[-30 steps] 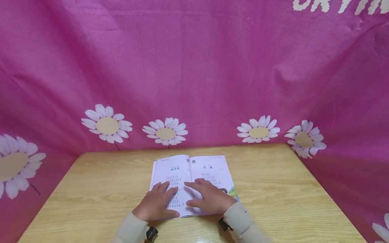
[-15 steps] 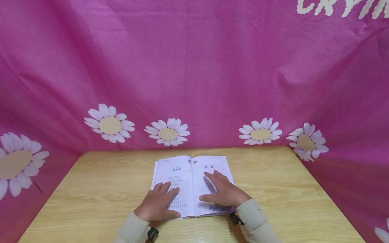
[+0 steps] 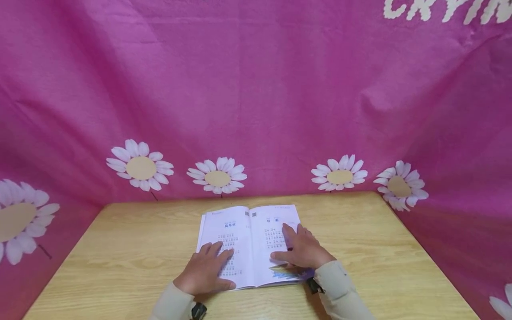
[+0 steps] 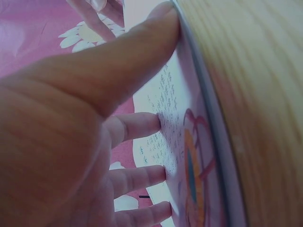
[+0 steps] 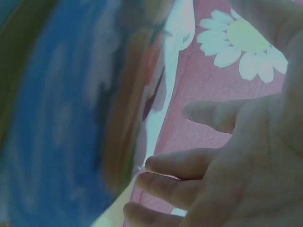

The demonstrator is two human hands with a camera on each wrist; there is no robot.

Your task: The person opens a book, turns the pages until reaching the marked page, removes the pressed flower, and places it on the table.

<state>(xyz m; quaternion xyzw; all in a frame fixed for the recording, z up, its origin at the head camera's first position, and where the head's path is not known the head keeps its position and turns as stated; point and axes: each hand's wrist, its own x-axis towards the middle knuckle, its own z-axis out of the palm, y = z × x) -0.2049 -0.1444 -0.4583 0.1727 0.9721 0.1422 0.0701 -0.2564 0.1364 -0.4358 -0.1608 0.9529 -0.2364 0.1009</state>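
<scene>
One big flower [image 3: 18, 218] is showing on the pink cloth [image 3: 264, 98] at the far left; bare wood is spreading across the table [image 3: 120, 249] up to the book [image 3: 253, 258]; the left hand [image 3: 202, 271] is lying on the left page, fingers spread apart, thumb touching the near edge; the book is lying open near the table's middle, its pages holding rows of words [image 3: 229, 238]; the right hand [image 3: 307, 250] is staying over the right page, fingers apart, but I cannot tell if they are touching it; a blue picture [image 3: 282, 275] is peeking out below; more wood is reaching toward the table's right edge.

The right hand [image 5: 236, 175] points 4 fingers [image 5: 184, 163] toward an illustrated page [image 5: 61, 118].
</scene>
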